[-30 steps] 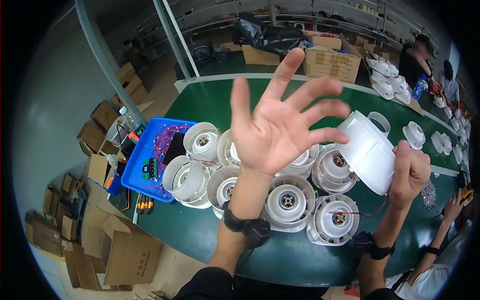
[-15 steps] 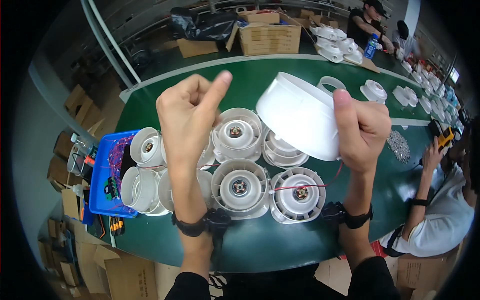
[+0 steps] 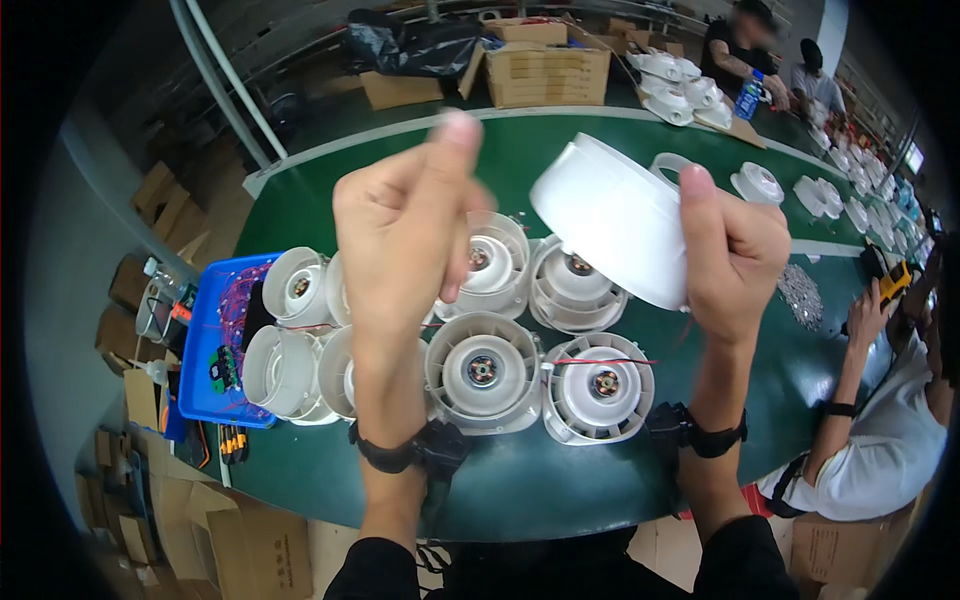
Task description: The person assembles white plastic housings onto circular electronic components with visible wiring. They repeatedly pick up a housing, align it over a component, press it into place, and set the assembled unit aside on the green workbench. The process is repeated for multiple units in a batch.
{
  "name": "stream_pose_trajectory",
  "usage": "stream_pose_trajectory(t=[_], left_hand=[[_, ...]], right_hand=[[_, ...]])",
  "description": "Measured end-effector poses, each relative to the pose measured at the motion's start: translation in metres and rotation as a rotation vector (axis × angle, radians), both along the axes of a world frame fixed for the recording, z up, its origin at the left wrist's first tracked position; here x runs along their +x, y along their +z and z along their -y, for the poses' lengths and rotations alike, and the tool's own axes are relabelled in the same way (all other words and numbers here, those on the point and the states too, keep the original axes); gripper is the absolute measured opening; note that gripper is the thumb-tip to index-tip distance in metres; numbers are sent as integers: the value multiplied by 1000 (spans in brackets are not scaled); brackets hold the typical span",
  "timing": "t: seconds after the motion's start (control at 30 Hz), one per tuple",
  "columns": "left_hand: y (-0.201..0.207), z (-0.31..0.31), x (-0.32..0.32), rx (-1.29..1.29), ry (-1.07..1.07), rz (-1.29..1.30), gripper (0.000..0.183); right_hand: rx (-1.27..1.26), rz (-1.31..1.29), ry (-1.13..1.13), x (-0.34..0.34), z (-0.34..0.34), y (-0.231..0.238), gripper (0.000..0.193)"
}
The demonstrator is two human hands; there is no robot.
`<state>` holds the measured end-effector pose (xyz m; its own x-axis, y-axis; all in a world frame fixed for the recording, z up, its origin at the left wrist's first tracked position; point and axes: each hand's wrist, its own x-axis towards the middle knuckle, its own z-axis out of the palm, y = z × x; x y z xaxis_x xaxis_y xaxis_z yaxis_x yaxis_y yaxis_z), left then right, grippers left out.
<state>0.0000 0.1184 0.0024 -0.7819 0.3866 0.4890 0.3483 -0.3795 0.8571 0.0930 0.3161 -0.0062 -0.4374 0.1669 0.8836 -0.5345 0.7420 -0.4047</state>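
Raised at the right, my right hand grips a white round plastic fan housing by its rim, thumb on the near side. The housing is tilted, its outer wall toward me. My left hand hovers to its left, apart from it, thumb up and fingers loosely curled, with motion blur; nothing shows in it. Beneath the hands stand rows of white fan units with motors in their centres, among them a front middle unit and a front right unit. A red wire lies across the front right one.
At the left is a blue tray with wires and a green circuit board. A pile of small metal parts lies right. A co-worker at the right holds a yellow-black tool. Cardboard boxes stand behind the green table.
My left hand has moved right, closer to the housing, with its thumb raised higher and a finger lowered. The housing in my right hand has shifted slightly right.
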Motion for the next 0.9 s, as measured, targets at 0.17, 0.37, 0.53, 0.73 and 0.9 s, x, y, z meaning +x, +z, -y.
stream_pose_trajectory(t=[0.17, 0.37, 0.53, 0.73, 0.9], left_hand=[[-6, 15, -18, 583, -791, 325, 62], [-3, 16, -18, 554, -840, 218, 56], [-11, -8, -5, -130, 163, -409, 56], [-10, -28, 16, -444, 190, -416, 54], [-13, -14, -10, -409, 400, -423, 23]], right_hand=[[9, 7, -13, 0, 2, -3, 43], [17, 2, -17, 0, 2, -2, 45], [1, 4, 46, 2, 4, -2, 35], [-73, 66, 104, -7, 10, -8, 37], [-244, 291, 122, -22, -28, -15, 51]])
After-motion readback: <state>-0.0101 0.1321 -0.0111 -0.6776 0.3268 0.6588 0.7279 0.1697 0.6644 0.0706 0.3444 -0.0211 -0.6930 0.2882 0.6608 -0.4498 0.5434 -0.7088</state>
